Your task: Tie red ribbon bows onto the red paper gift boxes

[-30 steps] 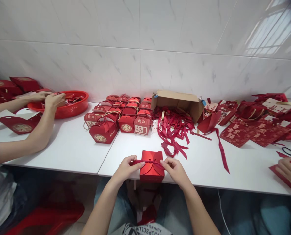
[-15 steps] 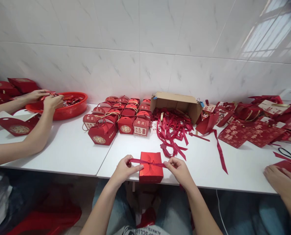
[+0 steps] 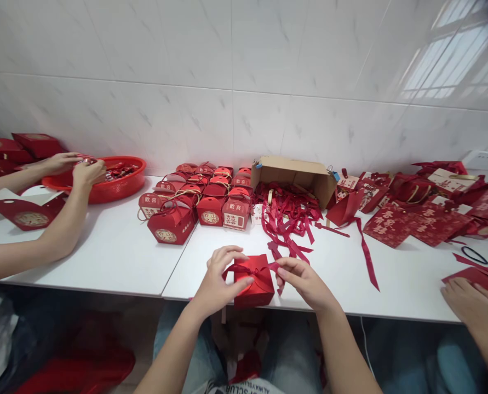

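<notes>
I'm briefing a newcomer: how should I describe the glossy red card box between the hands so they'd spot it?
On the long white table, look at the front edge, where the wearer's left hand and right hand flank the glossy red square box. A dark red ribbon crosses its flat top; unlike the printed red boxes clustered farther back, it sits alone.
</notes>
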`<state>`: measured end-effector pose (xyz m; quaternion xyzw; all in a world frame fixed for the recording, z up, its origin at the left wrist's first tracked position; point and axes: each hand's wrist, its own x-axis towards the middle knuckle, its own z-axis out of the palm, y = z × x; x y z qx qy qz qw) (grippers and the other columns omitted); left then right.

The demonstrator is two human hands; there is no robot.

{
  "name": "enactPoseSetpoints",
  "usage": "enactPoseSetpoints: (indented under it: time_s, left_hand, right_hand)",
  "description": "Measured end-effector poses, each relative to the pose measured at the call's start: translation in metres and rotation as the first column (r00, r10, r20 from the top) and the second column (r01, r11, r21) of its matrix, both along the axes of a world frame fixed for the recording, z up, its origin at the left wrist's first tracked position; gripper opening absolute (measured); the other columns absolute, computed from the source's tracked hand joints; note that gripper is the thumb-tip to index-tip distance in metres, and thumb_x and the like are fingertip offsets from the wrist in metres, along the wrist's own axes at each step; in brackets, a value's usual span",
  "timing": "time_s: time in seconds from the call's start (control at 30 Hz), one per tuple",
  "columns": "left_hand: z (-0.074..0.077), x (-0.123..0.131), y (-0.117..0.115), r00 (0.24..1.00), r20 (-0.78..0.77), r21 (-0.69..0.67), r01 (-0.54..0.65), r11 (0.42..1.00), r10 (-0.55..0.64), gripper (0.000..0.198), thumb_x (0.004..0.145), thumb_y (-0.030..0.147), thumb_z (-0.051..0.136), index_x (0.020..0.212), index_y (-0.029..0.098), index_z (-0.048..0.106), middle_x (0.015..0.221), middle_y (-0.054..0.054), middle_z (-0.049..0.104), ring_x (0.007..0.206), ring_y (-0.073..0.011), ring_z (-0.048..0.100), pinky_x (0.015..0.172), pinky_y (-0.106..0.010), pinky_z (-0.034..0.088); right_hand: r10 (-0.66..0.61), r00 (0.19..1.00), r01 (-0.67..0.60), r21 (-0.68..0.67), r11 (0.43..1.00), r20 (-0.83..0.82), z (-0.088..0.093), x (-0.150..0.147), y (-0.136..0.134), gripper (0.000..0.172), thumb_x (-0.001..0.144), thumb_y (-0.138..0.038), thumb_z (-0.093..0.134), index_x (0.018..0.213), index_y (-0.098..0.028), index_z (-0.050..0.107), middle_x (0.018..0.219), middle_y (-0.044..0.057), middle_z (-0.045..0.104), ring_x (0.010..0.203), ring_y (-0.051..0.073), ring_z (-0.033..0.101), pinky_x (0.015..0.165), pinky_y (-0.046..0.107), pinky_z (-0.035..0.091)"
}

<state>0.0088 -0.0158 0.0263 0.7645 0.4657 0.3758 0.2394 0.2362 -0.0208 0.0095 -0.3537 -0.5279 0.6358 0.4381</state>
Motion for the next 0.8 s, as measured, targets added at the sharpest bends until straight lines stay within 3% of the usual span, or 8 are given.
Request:
enactPoseSetpoints:
  time_s: [0.1, 0.17, 0.3, 0.43, 0.5, 0.6, 0.7, 0.8]
  left_hand:
    - [0.008, 0.018, 0.000, 0.998, -0.061, 0.035, 0.024, 0.999, -0.022, 0.013, 0.076, 0.030, 0.065, 0.088, 0.024, 0.062, 0.098, -0.004, 0.066, 0.101, -0.0236, 0.055, 0.093, -0.042, 0.033]
    - [0.007, 0.026, 0.002, 0.998, -0.039, 0.055, -0.039, 0.998, 0.041, 0.004, 0.079, 0.025, 0.060, 0.080, 0.023, 0.063, 0.086, -0.001, 0.069, 0.089, -0.0216, 0.059, 0.090, -0.041, 0.032]
    - [0.001, 0.030, 0.006, 0.983, 0.084, 0.060, -0.166, 0.984, 0.161, 0.006, 0.076, 0.022, 0.059, 0.074, 0.023, 0.065, 0.078, -0.001, 0.070, 0.080, -0.0214, 0.061, 0.087, -0.040, 0.034]
    - [-0.001, 0.026, 0.005, 0.979, 0.153, 0.006, -0.134, 0.991, 0.132, 0.007, 0.075, 0.026, 0.061, 0.074, 0.022, 0.066, 0.077, -0.003, 0.069, 0.079, -0.0218, 0.061, 0.083, -0.037, 0.040]
    - [-0.003, 0.020, 0.004, 0.972, 0.223, -0.045, -0.067, 0.997, 0.076, 0.008, 0.077, 0.026, 0.059, 0.077, 0.021, 0.066, 0.080, -0.004, 0.068, 0.081, -0.0215, 0.061, 0.080, -0.035, 0.043]
    - [-0.012, 0.006, 0.007, 0.938, 0.346, -0.113, 0.023, 0.993, 0.017, 0.012, 0.076, 0.025, 0.057, 0.085, 0.019, 0.063, 0.091, -0.006, 0.065, 0.092, -0.0219, 0.059, 0.084, -0.033, 0.044]
    - [-0.028, -0.008, 0.012, 0.918, 0.362, -0.218, -0.083, 0.972, 0.160, 0.020, 0.075, 0.030, 0.057, 0.093, 0.020, 0.060, 0.102, -0.007, 0.062, 0.103, -0.0241, 0.056, 0.089, -0.036, 0.041]
    - [-0.042, -0.013, 0.016, 0.903, 0.313, -0.316, -0.194, 0.929, 0.295, 0.025, 0.074, 0.040, 0.059, 0.089, 0.019, 0.057, 0.098, -0.006, 0.061, 0.098, -0.0237, 0.056, 0.086, -0.036, 0.041]
  right_hand:
    - [0.038, 0.999, -0.037, 0.027, 0.999, -0.011, 0.006, -0.009, 0.002, 0.026, 0.081, -0.037, 0.065, 0.099, -0.018, 0.061, 0.069, 0.000, 0.064, 0.060, 0.012, 0.058, 0.059, 0.026, 0.045]
    - [0.035, 0.999, -0.035, 0.039, 0.999, 0.003, 0.008, -0.014, 0.003, 0.026, 0.081, -0.038, 0.064, 0.098, -0.019, 0.060, 0.068, 0.000, 0.065, 0.053, 0.009, 0.055, 0.054, 0.023, 0.043]
    - [-0.023, 0.988, 0.017, 0.036, 0.999, 0.153, 0.008, -0.022, 0.006, 0.036, 0.080, -0.039, 0.062, 0.110, -0.019, 0.057, 0.064, -0.001, 0.066, 0.042, 0.007, 0.045, 0.044, 0.021, 0.036]
    - [-0.173, 0.942, 0.112, 0.217, 0.970, 0.287, 0.004, -0.034, 0.008, 0.027, 0.079, -0.035, 0.062, 0.101, -0.019, 0.069, 0.080, 0.005, 0.068, 0.073, 0.017, 0.062, 0.066, 0.030, 0.050]
    - [-0.271, 0.912, 0.170, 0.319, 0.932, 0.306, 0.002, -0.040, 0.009, 0.019, 0.078, -0.033, 0.063, 0.087, -0.020, 0.073, 0.087, 0.007, 0.067, 0.082, 0.020, 0.062, 0.072, 0.032, 0.050]
    - [-0.342, 0.896, 0.231, 0.362, 0.903, 0.281, -0.001, -0.046, 0.008, 0.015, 0.079, -0.031, 0.062, 0.080, -0.019, 0.070, 0.088, 0.007, 0.067, 0.086, 0.020, 0.062, 0.074, 0.032, 0.051]
    - [-0.326, 0.912, 0.237, 0.328, 0.914, 0.249, -0.004, -0.049, 0.008, 0.017, 0.082, -0.033, 0.058, 0.083, -0.019, 0.067, 0.089, 0.006, 0.069, 0.088, 0.020, 0.063, 0.076, 0.031, 0.051]
    - [-0.258, 0.941, 0.193, 0.279, 0.941, 0.221, -0.006, -0.049, 0.008, 0.019, 0.083, -0.037, 0.056, 0.083, -0.018, 0.062, 0.085, 0.004, 0.069, 0.084, 0.019, 0.065, 0.075, 0.030, 0.052]
